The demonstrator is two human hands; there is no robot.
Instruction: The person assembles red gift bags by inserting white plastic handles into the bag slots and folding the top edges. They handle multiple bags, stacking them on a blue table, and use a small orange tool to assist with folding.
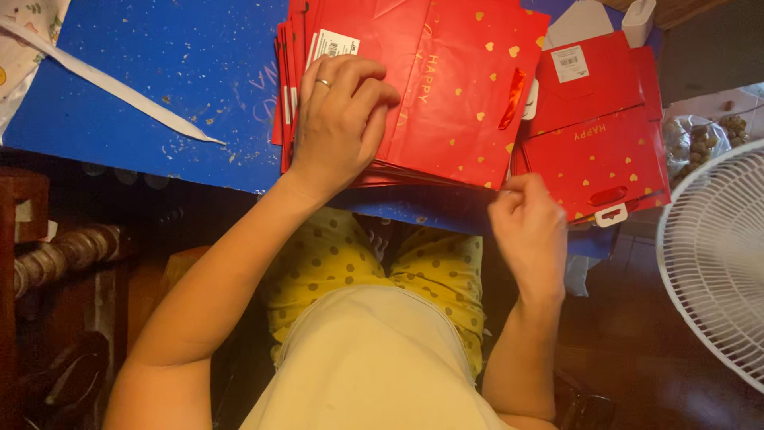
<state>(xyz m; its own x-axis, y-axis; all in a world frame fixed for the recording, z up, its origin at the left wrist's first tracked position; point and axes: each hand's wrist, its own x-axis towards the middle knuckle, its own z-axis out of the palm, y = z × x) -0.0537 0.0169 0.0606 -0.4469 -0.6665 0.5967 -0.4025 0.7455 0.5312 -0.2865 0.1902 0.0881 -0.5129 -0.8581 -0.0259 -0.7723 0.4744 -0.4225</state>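
Head view — both hands [338, 119] [529, 227] at red bags' [461, 87] near edge.

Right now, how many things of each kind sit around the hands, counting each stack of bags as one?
Red gift-bag stacks: 2, the main stack under the left hand and the side stack beyond the right hand
White ribbon: 1
White fan: 1
Total: 4

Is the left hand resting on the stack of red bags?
Yes, the left hand lies flat on the big stack of red bags on the blue table, fingers curled over its top bag.
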